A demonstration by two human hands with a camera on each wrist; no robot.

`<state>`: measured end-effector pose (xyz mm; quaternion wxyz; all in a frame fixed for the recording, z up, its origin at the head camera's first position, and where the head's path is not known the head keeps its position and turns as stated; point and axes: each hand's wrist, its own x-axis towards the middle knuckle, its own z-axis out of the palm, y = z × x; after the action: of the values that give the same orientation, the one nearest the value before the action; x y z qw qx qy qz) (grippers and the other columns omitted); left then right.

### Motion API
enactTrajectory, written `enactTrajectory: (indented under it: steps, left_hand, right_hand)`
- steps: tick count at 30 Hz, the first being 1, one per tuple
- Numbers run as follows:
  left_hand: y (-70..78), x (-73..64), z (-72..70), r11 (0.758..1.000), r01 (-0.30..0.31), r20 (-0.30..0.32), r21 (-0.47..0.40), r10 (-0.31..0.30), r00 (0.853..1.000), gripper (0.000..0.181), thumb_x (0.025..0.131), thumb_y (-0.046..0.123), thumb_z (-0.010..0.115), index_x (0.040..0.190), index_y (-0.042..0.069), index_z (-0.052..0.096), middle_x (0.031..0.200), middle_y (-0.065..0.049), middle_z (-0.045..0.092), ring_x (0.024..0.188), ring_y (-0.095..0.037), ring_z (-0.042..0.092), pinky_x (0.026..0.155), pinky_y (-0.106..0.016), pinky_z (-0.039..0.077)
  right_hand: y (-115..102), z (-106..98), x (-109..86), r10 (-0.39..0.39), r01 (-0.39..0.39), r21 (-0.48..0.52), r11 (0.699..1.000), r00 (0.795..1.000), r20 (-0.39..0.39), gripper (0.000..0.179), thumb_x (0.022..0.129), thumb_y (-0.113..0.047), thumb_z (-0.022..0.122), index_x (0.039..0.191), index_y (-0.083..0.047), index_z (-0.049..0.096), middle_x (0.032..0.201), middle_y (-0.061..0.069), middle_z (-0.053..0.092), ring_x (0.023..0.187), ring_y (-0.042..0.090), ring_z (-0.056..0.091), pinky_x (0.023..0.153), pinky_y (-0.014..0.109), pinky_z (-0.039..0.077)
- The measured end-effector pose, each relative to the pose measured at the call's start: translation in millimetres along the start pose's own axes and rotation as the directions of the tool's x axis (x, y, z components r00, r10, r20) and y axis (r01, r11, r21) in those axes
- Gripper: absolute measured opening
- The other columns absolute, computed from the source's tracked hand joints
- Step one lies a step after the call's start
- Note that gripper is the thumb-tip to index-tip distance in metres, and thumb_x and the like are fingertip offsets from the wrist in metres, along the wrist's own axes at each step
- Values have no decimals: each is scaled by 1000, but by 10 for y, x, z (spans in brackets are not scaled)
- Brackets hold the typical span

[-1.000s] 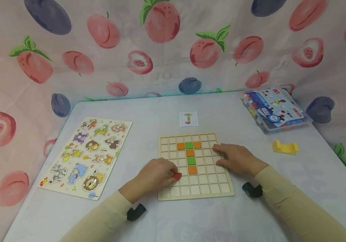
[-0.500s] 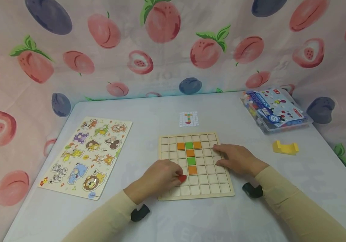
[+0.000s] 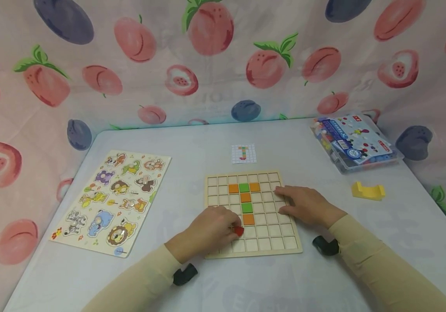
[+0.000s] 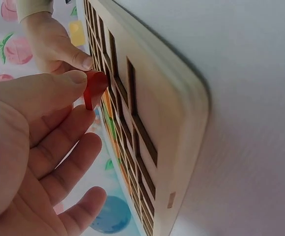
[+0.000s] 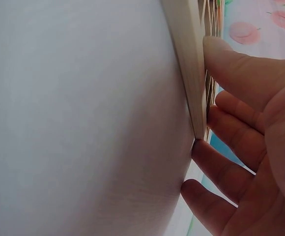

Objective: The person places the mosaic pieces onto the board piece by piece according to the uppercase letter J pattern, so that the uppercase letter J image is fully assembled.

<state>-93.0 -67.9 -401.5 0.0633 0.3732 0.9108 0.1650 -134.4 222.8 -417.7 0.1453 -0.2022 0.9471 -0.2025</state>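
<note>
In the head view a wooden grid board lies on the table. Orange and green square tiles sit in its cells: a short row near the top and a column running down from the row's middle. My left hand pinches a small red tile between thumb and index finger, over the lower cells just left of that column's foot. Its face looks curved on one side in the left wrist view, where the tile is tilted. My right hand rests on the board's right edge, thumb and fingertips touching the wood.
Beyond the board lies a small grid card with a coloured J shape. An animal puzzle board is on the left. At the right are a yellow curved block and a clear box of colourful pieces. A fruit-print cloth hangs behind.
My left hand has moved right and slightly towards me with the red tile, nearing the foot of the tile column. The right hand and the board stay where they were.
</note>
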Motion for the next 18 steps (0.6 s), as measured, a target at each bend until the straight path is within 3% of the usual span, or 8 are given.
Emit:
enactTrajectory:
  steps: [11, 18]
  left_hand:
    - [38, 1, -16, 1000, -26, -19, 8, 26, 999, 12, 87, 19, 78, 97, 13, 77, 84, 7, 69, 78, -9, 57, 77, -28, 49]
    - [50, 17, 3, 999, -37, 0, 7, 37, 999, 11, 87, 19, 77, 97, 13, 76, 85, 7, 70, 78, -8, 58, 75, -26, 48]
  right_hand:
    - [-6, -7, -4, -9, 9, -6, 1000, 1000, -4, 59, 95, -26, 70, 145, -2, 51, 146, 21, 50, 135, 42, 43, 109, 57, 34]
    - [-21, -3, -12, -9, 9, -8, 1000, 1000, -17, 57, 94, -24, 71, 143, -1, 53, 145, 20, 51, 135, 41, 44, 109, 56, 35]
